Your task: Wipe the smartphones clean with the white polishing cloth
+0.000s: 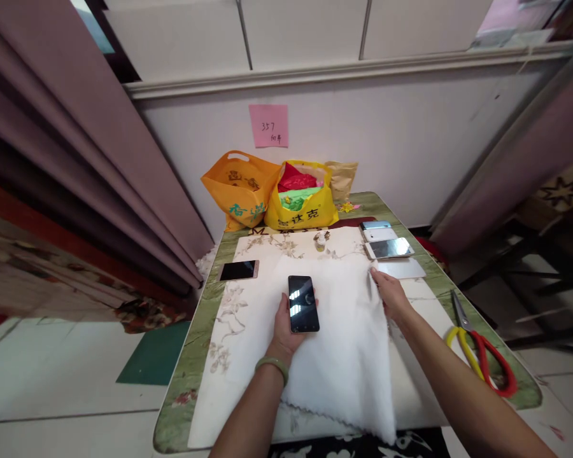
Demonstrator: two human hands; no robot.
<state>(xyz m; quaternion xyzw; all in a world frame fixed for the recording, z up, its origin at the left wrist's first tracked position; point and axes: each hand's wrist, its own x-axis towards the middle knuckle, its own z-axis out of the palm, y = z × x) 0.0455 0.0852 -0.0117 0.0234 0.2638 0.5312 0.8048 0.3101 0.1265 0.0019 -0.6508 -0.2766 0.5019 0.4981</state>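
This looks like a room in a home, though a small home workspace cannot be ruled out. Long mauve fabric curtains (pixel 90 108) hang at the left, pale glossy floor tiles (pixel 67 439) show below, and a green patterned worktop (pixel 176 407) with rounded corners stands by a plain white wall (pixel 363 127) (a pink square paper note (pixel 268 117), handwritten "357", is stuck there).
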